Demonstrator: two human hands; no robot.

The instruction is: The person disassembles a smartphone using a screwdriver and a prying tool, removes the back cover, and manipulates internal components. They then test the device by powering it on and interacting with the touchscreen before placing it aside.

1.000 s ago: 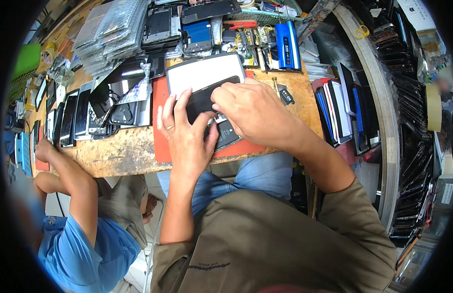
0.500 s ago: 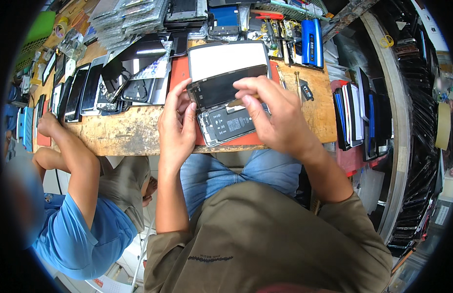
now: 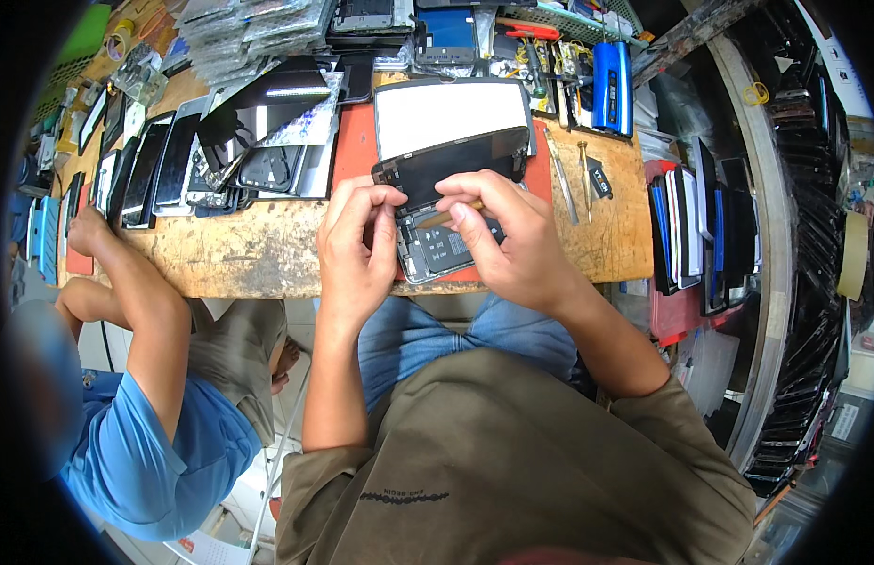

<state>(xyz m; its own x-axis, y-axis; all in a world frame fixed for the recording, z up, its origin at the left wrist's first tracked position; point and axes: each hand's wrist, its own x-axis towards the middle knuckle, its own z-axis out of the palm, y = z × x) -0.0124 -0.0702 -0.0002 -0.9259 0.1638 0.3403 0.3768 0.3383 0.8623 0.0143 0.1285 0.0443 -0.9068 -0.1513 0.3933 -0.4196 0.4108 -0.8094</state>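
An opened phone body (image 3: 428,252), battery and internals showing, lies on a red mat (image 3: 357,141). Its dark screen (image 3: 470,155) is raised along the far side, in front of a white board (image 3: 446,108). My left hand (image 3: 355,245) is closed at the left edge of the phone, fingers curled over where screen and body meet. My right hand (image 3: 512,240) grips a thin brownish tool (image 3: 437,218), its tip among the parts at the left of the body. A metal tool (image 3: 561,176) and a brass-handled screwdriver (image 3: 585,179) lie to the right.
Another person (image 3: 164,433) in blue sits left, a hand at the bench edge. Phones (image 3: 145,174), bagged parts (image 3: 249,33) and loose tools crowd the wooden bench (image 3: 220,254). A blue cylindrical device (image 3: 612,85) stands back right; stacked folders (image 3: 687,235) and a rack (image 3: 800,282) fill the right.
The screen has swung up, exposing more of the body. My right hand has come off the screen with a tool now showing. My left hand's fingers are more curled at the phone's left edge.
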